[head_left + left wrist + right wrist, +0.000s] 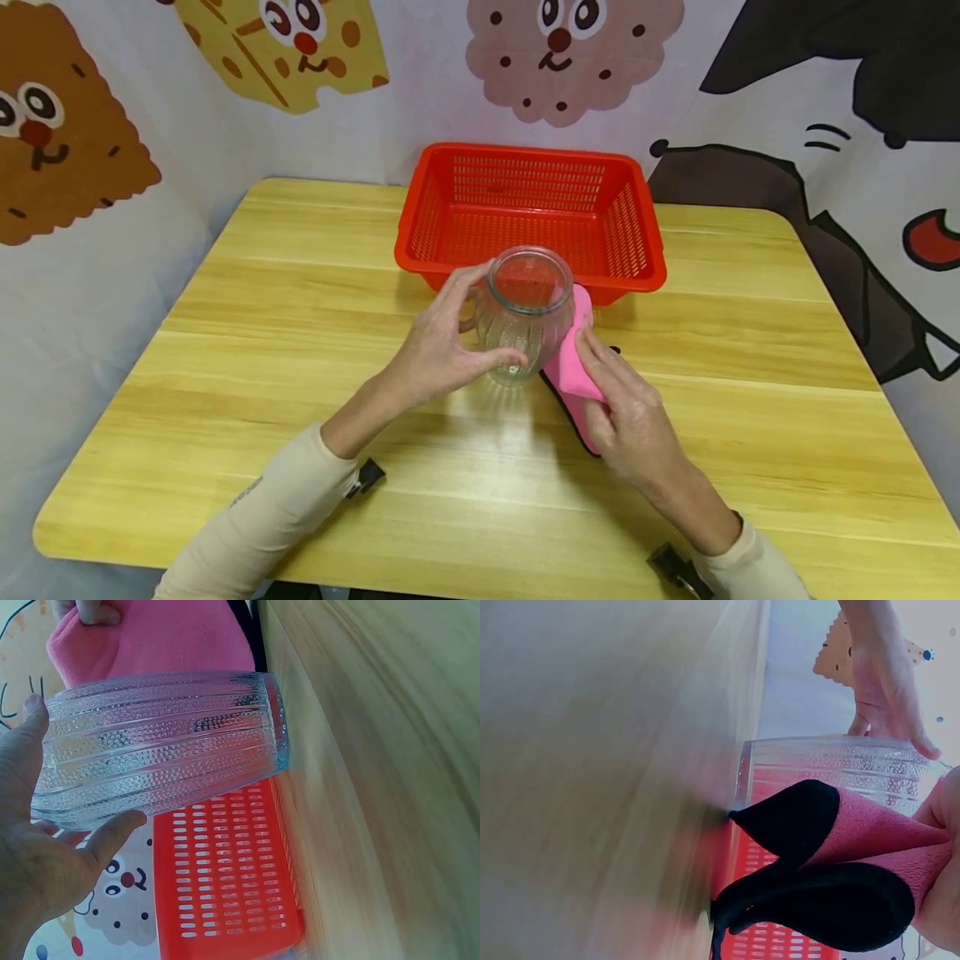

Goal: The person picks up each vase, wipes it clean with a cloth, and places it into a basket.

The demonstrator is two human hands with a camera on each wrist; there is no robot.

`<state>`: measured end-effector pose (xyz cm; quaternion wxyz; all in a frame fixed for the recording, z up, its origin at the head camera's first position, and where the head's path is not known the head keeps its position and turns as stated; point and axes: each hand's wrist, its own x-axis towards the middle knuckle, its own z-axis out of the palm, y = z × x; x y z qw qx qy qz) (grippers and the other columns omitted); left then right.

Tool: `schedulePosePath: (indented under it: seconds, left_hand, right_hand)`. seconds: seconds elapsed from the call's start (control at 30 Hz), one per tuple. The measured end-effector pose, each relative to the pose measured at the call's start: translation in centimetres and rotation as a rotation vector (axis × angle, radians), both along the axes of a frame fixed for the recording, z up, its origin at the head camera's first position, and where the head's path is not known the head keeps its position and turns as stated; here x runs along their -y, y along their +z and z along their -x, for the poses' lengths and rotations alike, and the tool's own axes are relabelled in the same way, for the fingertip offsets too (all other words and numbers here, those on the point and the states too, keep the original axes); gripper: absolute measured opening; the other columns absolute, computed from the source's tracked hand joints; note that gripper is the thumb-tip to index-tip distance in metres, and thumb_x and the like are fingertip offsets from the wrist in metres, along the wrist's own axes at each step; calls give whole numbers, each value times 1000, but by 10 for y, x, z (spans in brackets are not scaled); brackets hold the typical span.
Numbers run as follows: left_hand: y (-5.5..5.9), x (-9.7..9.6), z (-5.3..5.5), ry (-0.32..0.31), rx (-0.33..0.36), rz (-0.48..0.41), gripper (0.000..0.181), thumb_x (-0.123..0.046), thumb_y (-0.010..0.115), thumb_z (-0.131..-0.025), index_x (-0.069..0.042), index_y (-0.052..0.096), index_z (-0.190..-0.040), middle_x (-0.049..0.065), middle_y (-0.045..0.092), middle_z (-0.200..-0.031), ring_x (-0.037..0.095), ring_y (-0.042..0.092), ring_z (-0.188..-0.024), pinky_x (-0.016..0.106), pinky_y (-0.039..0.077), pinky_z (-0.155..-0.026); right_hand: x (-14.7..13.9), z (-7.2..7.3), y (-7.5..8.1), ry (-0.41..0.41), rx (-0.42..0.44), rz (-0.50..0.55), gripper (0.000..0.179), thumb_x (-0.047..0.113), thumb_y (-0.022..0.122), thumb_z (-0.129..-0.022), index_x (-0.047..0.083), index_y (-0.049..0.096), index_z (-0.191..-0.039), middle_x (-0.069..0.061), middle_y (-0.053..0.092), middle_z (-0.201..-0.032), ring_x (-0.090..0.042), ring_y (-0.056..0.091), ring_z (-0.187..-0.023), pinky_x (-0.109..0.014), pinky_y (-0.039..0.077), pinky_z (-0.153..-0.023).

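A clear ribbed glass jar [504, 329] stands upright near the middle of the table, its round mouth facing up. My left hand [437, 350] grips it from the left, thumb across the near side and fingers around the back. In my right hand [637, 417] is a pink cloth [576, 360] with black edging, pinched between thumb and fingers and held against the jar's right side. Part of the cloth hangs down toward the tabletop. The right wrist view shows the black undersides of the cloth's folds [870, 832] beside the jar.
A red plastic basket [525, 152] with slotted walls sits right behind the jar. The wooden table [247, 383] has rounded corners and meets a cartoon-printed backdrop [427, 67] at the back and sides.
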<state>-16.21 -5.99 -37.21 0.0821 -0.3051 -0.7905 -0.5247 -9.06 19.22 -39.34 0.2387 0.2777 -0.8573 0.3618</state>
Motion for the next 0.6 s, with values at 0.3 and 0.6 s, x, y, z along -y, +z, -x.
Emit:
schedulePosePath:
  seconds: [0.3, 0.6]
  left_hand:
    - [0, 0, -1, 7, 20, 11, 102, -27, 96, -71, -15, 37, -153, 6, 48, -143, 17, 51, -128, 37, 58, -88]
    - [-2, 1, 1, 13, 17, 16, 102, -28, 96, -71, -16, 37, -153, 6, 47, -144, 19, 50, -128, 38, 59, -87]
  right_hand:
    - [-9, 0, 0, 13, 63, -65, 66, -16, 51, -75, -3, 59, -139, -13, 51, -150, -37, 54, -129, -24, 32, -112]
    - [-12, 2, -1, 6, 115, -142, 67, -14, 51, -75, 3, 60, -140, -9, 51, -150, -34, 52, -132, -35, 39, -112]
